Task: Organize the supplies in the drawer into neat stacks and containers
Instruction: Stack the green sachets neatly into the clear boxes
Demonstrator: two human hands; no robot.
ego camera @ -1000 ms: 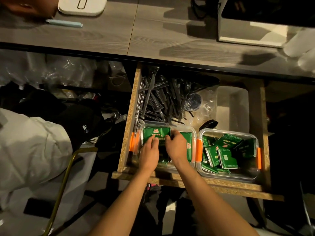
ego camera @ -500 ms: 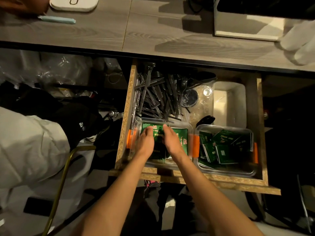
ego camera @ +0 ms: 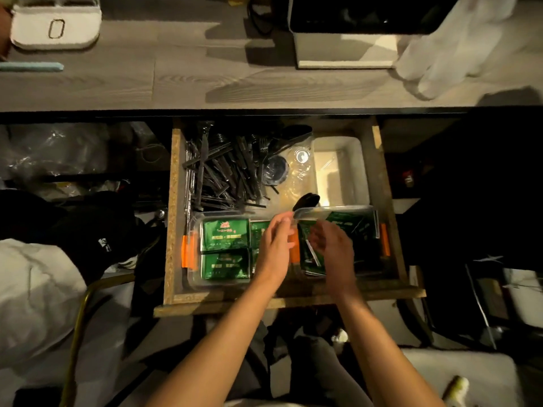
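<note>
The wooden drawer [ego camera: 223, 298] is pulled open below me. At its front left a clear container [ego camera: 194, 230] with orange clips holds flat stacks of green packets [ego camera: 224, 235]. Beside it on the right, a second clear container [ego camera: 338, 209] holds loose, tilted green packets [ego camera: 352, 227]. My left hand [ego camera: 276, 245] grips the near left corner of that right container's rim. My right hand [ego camera: 332, 248] reaches inside it, fingers loosely bent just over the packets, holding nothing that I can see.
Black plastic cutlery [ego camera: 223, 174] lies piled at the drawer's back left. A white tray [ego camera: 355, 171] sits back right, with a black spoon [ego camera: 305, 200] and a small round cup [ego camera: 274, 171] nearby. The grey countertop [ego camera: 176, 83] carries a white scale [ego camera: 55, 27].
Both hands left the left container, whose packets now lie in flat stacks, and moved right to the second container. The camera view shifted to bring the drawer more central.
</note>
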